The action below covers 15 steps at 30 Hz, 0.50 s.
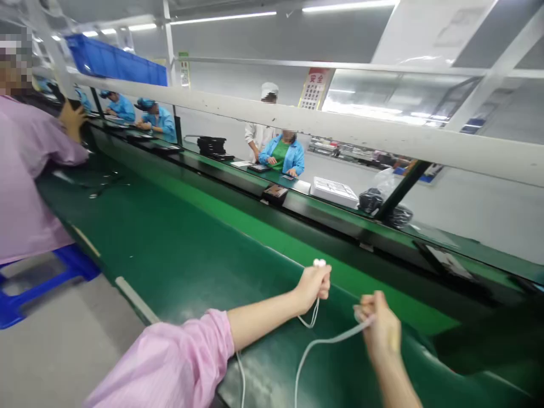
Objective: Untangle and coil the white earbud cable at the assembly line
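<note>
My left hand (313, 285) is closed around a white earphone cable (323, 341), and two small white earbuds (319, 263) stick up above its fingers. My right hand (380, 326) pinches the same cable a little to the right and lower. The cable loops between the hands and trails down toward me over the dark green table (182, 255). A pink sleeve covers my left forearm.
A green conveyor belt (272, 238) runs diagonally behind the table, with a black tray (275, 194) on its far rail. A person in pink (25, 170) sits at far left on a blue stool. Workers in blue sit across the line. A white beam crosses overhead.
</note>
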Available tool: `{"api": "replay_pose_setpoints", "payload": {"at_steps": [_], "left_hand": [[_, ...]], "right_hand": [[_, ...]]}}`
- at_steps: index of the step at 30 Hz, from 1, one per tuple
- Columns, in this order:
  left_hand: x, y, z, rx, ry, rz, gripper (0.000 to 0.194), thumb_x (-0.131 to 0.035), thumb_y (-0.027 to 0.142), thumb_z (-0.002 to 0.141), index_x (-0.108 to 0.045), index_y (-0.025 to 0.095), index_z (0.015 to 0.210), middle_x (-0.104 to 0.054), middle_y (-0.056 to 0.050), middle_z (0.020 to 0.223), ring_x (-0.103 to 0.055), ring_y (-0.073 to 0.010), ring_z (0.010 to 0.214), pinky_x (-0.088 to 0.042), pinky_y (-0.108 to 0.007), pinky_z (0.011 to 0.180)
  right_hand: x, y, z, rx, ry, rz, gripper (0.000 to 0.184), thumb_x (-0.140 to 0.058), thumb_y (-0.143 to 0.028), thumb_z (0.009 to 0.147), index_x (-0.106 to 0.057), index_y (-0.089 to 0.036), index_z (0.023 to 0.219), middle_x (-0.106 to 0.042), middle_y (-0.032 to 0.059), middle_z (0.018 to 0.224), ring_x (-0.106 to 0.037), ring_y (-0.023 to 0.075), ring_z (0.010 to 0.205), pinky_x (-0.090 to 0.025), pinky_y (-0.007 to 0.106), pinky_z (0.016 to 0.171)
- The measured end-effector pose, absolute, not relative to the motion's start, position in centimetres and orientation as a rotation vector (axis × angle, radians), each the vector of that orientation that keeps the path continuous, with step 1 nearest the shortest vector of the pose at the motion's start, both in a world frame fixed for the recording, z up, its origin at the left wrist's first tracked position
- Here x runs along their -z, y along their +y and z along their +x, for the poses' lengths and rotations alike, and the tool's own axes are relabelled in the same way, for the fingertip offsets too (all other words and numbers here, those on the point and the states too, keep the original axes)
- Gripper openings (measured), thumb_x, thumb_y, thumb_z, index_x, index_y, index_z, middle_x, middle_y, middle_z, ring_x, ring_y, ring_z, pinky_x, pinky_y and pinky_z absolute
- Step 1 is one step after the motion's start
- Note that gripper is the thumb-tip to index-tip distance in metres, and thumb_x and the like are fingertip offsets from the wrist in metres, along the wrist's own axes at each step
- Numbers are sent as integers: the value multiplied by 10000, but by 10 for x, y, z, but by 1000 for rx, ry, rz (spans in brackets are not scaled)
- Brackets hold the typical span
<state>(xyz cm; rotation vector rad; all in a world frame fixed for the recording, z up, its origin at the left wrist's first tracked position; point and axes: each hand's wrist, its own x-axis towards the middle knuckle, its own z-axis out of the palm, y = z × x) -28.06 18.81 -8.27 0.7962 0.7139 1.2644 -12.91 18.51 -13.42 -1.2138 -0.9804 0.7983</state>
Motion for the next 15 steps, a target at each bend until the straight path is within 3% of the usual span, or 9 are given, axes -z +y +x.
{"api": "replay_pose_setpoints", "payload": {"at_steps": [3, 7, 15], "left_hand": [[135, 187, -251, -1268, 809, 895, 614, -676, 673, 682, -372, 197, 441, -311, 67, 384, -252, -54, 411, -163, -252, 452], [169, 186, -245, -1250, 860, 1057, 658, -607, 794, 625, -401, 187, 477, -356, 52, 457, -299, -71, 487, -215, -263, 503], [172, 185, -247, -1160, 877, 1224, 676, -519, 837, 667, -415, 178, 552, -346, 48, 535, -278, -78, 539, -216, -257, 516]], "right_hand": [[162, 191, -138, -910, -1127, -1348, 720, -579, -896, 592, -457, -193, 495, -381, -8, 450, -371, 130, 426, -275, 255, 398], [195, 193, -146, -986, -1190, -1291, 692, -558, -856, 675, -358, -215, 505, -325, -29, 476, -301, 118, 458, -273, 264, 443], [203, 192, -140, -1049, -1108, -1288, 660, -574, -825, 703, -376, -209, 572, -350, -24, 524, -306, 124, 488, -266, 254, 454]]}}
